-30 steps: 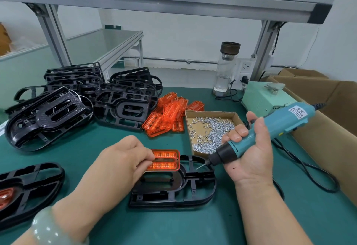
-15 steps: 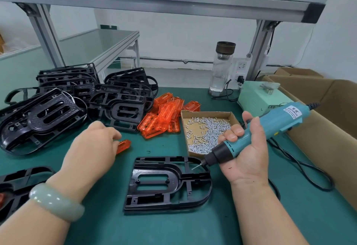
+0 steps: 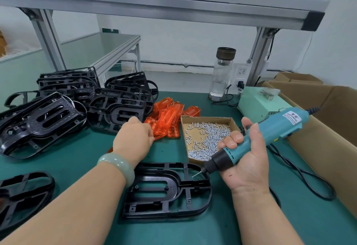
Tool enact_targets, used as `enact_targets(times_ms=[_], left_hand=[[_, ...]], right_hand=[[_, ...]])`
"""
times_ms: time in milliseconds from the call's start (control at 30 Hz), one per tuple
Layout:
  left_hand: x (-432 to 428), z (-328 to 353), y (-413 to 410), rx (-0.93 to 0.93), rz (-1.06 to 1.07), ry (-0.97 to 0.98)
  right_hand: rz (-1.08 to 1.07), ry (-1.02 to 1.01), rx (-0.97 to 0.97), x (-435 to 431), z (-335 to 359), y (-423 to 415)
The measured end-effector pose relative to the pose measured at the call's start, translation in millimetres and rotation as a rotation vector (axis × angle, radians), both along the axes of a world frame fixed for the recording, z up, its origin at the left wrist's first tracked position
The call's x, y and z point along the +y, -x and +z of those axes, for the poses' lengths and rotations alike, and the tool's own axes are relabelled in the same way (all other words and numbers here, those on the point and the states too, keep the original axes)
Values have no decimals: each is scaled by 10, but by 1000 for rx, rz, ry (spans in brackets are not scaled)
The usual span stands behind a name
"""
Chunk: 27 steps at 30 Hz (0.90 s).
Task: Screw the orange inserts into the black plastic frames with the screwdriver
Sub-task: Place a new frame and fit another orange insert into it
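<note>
Landmark: black frame point(image 3: 168, 190), lying flat on the green bench point(image 3: 241, 225) directly in front of you, its oval opening bare.

Your right hand point(image 3: 245, 165) sits just right of that frame, fingers point(image 3: 230, 142) clenched round the teal electric screwdriver point(image 3: 258, 138). The bit points down-left, its tip over the frame's upper right corner; contact cannot be told.

Your left hand point(image 3: 135, 137) reaches beyond the frame to the near edge of the pile of orange inserts point(image 3: 168, 121). Its fingers curl at the pile; whether they grip an insert cannot be told. A pale green bangle point(image 3: 117, 165) rides on that wrist.

Beyond the frame's right end: cardboard tray of screws point(image 3: 208, 138). Beyond and left of the frame: heaped black frames point(image 3: 63, 107). Left of the frame: another frame point(image 3: 23, 194).
</note>
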<state>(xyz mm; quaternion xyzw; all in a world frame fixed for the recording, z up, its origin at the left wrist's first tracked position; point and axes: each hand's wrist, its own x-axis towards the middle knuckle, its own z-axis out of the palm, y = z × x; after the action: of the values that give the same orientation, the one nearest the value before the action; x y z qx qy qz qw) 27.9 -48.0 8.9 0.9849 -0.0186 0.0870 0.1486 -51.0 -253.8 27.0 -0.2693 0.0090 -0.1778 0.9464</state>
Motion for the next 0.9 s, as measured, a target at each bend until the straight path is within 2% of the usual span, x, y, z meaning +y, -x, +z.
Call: enact_targets(times_ms=[167, 333, 400, 500, 600, 667, 800, 900], left_hand=[[-41, -2, 60, -63, 133, 210], [-65, 69, -29, 18, 245, 164], [-70, 103, -52, 87, 259, 204], [-53, 145, -39, 179, 244, 192], [8, 123, 11, 175, 192, 189], [56, 124, 58, 115, 176, 277], [71, 191, 208, 71, 122, 661], [22, 276, 365, 73, 43, 765]], right_hand=[[-3, -4, 0, 5, -11, 8], [4, 10, 1, 34, -23, 10], [5, 6, -4, 21, -23, 9], [1, -3, -5, 9, -12, 7], [0, -4, -2, 13, -4, 9], [-2, -2, -2, 13, 1, 13], [-2, -5, -4, 11, 13, 24], [-8, -7, -5, 12, 14, 27]])
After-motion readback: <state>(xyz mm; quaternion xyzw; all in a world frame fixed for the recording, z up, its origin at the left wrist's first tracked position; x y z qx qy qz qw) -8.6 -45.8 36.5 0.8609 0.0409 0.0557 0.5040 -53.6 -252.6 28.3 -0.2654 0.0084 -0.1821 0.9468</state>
